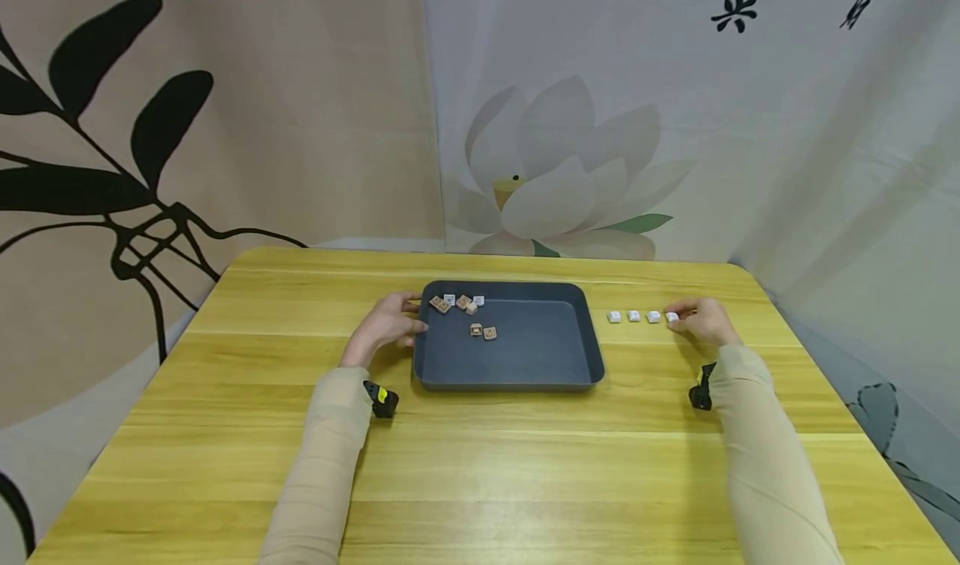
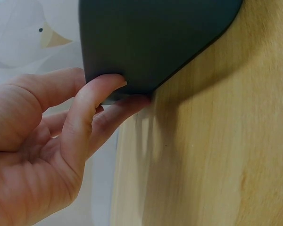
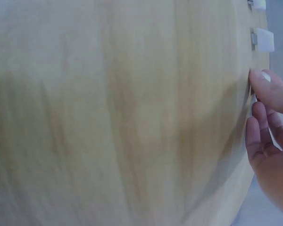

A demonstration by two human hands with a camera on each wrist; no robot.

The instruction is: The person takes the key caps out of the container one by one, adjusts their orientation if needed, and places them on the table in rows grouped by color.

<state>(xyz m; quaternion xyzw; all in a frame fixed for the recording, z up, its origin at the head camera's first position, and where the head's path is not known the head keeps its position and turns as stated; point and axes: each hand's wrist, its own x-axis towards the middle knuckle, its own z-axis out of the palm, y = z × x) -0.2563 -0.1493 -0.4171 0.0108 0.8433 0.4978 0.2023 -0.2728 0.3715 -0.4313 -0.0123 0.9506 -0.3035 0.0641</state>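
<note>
Fingers (image 2: 127, 108) of our left hand (image 1: 386, 323) are bent and slightly apart, holding the dark grey rectangular tray (image 1: 532, 352) by its left wall; we see the thumb on the outer side near a lower corner. Our right hand (image 1: 703, 319) has its thumb and index finger brought almost together, pinching the rightmost white block (image 1: 672, 317) of a row of four. Three other white blocks (image 1: 633, 317) stand well spaced to its left, between that hand and the tray, roughly level with the tray's far half.

Inside the tray, we find several brown blocks (image 1: 490, 333) and two white ones (image 1: 478, 301): most are bunched toward the far left corner, while two brown ones sit side by side a little nearer. Their markings are too small for us to read. The tray rests on the far part of our wood-grained table (image 1: 555, 473), before a curtain (image 1: 360, 107) printed with a lotus.
</note>
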